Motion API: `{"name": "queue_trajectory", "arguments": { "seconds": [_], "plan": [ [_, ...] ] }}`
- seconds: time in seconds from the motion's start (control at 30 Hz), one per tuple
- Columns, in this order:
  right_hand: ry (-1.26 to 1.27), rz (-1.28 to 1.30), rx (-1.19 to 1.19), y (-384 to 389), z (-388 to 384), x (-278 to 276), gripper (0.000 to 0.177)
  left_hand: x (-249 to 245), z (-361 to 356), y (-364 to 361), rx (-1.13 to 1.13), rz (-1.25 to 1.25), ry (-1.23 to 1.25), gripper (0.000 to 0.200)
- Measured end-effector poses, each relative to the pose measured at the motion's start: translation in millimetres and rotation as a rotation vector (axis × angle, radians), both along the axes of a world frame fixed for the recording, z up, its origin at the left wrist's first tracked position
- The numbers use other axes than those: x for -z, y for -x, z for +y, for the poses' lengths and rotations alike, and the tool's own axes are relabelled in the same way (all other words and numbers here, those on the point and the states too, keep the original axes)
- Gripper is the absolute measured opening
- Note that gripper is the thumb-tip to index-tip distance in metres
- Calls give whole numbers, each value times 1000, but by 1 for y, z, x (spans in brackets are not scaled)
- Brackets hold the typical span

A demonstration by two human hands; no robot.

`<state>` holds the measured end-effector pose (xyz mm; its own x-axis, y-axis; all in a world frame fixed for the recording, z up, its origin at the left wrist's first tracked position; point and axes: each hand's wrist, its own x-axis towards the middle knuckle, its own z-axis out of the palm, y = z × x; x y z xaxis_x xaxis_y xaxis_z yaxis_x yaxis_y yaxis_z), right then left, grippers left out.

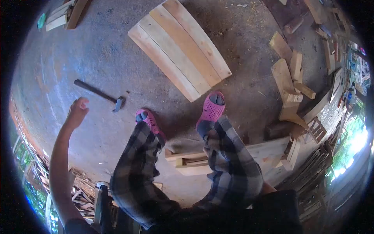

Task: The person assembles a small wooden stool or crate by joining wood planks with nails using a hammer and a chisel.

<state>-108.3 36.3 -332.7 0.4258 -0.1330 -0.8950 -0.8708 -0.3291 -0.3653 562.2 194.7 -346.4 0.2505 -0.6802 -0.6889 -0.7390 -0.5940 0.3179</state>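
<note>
On gritty concrete [117, 58] | metal-headed hammer [100, 93] near half-open, empty left hand [79, 110] | plank panel [180, 48] | right hand hidden, can't tell

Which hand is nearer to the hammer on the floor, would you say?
Left: the left hand is raised beside the hammer; the right hand is hidden, only its forearm showing by the right knee, much farther across.

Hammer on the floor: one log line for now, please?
left hand near hammer; hammer on floor; plank panel on floor; right hand unseen

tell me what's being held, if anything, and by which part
Nothing shows in the left hand; the right hand is hidden, so its hold cannot be told.
</note>
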Motion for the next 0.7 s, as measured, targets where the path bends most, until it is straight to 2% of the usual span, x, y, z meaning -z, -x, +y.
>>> {"name": "queue_trajectory", "arguments": {
  "seconds": [0.1, 0.13, 0.17, 0.23, 0.3, 0.33, 0.4, 0.43, 0.5, 0.57, 0.6, 0.63, 0.67, 0.7],
  "plan": [
    [11, -114, 15, -2, -21, 7, 42, 60, -25, 2, -110, 126, 143, 27],
    [10, -155, 11, -4, -30, 10, 42, 77, -24, 1, -258, 133, 134, 25],
    [7, -190, 3, -7, -39, 14, 41, 106, -9, -12, -216, 74, 201, 25],
    [3, -243, -22, -12, -54, 23, 41, 129, 7, -21, -158, -41, 264, 21],
    [13, -290, -50, -19, -67, 33, 40, 140, 23, -22, -347, -233, 35, 28],
    [19, -309, -65, -22, -73, 39, 40, 144, 33, -28, -205, -295, 7, 39],
    [34, -347, -96, -33, -86, 52, 39, 150, 38, -32, -539, -305, -328, 55],
    [39, -371, -98, -32, -90, 53, 39, 130, 29, -18, -793, -235, -418, 59],
    [51, -406, -118, -43, -100, 62, 38, 165, 58, -11, -1030, -190, -290, 66],
    [51, -449, -113, -47, -108, 65, 37, 189, 58, 22, -1009, -295, -235, 62],
    [55, -473, -111, -51, -111, 69, 37, 196, 55, 36, -1031, -219, -273, 60],
    [54, -494, -106, -53, -113, 72, 37, 177, 36, 70, -969, -419, -98, 59],
    [50, -510, -99, -55, -115, 75, 36, 201, 42, 74, -1005, -537, -35, 66],
    [48, -529, -94, -58, -117, 77, 36, 184, 35, 86, -1173, -437, 48, 58]
  ]
}}
